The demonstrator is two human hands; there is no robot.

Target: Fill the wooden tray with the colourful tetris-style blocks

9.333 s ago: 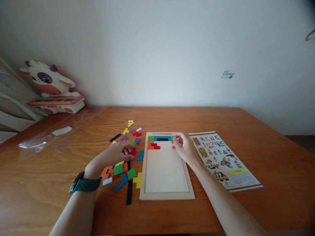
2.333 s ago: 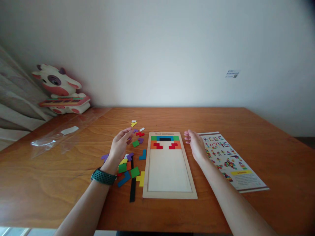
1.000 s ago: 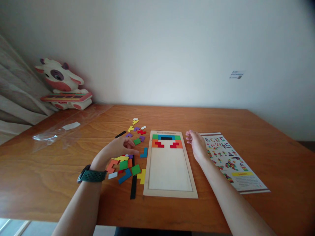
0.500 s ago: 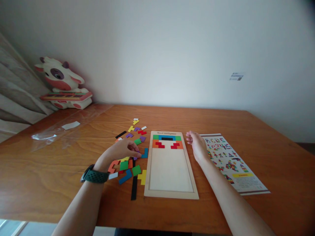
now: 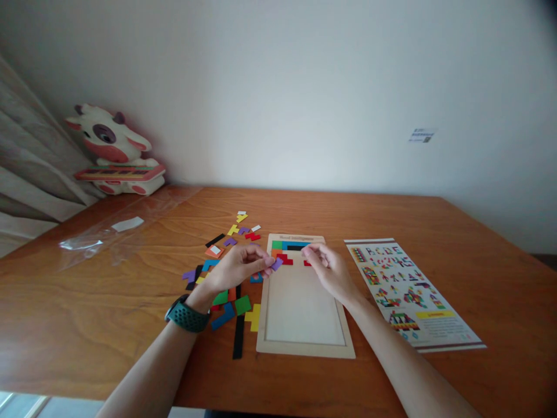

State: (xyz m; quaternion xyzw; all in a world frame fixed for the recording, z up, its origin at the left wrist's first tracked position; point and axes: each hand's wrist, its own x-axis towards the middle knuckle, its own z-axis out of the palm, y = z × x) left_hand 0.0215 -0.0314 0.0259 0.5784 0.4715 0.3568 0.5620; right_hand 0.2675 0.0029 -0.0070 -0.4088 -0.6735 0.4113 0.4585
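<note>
A purple puzzle piece [image 5: 277, 264] is pinched between the thumb and fingers of my left hand [image 5: 243, 267], above the left side of the wooden puzzle board [image 5: 304, 307]. Over the board's upper right, my right hand [image 5: 329, 268] has its thumb and fingers drawn together; whether anything is between them is hidden. At the board's top lie a green piece [image 5: 277, 245], a blue piece [image 5: 300, 244], a black strip [image 5: 295, 248] and a red piece [image 5: 285, 259]. The right hand partly covers another red piece [image 5: 307, 263]. The board's lower part is bare.
Several loose coloured pieces lie left of the board, among them a green square [image 5: 242, 305], a yellow piece [image 5: 253, 317] and a black bar [image 5: 238, 337]. A printed pattern sheet [image 5: 413, 290] lies right. Behind left are a clear plastic bag [image 5: 87, 241] and a cow-shaped toy keyboard [image 5: 122, 174].
My left hand has moved right from the loose pieces to above the board, bringing the purple piece. My right hand has moved left from beside the board to above it, its fingers now bent inward.
</note>
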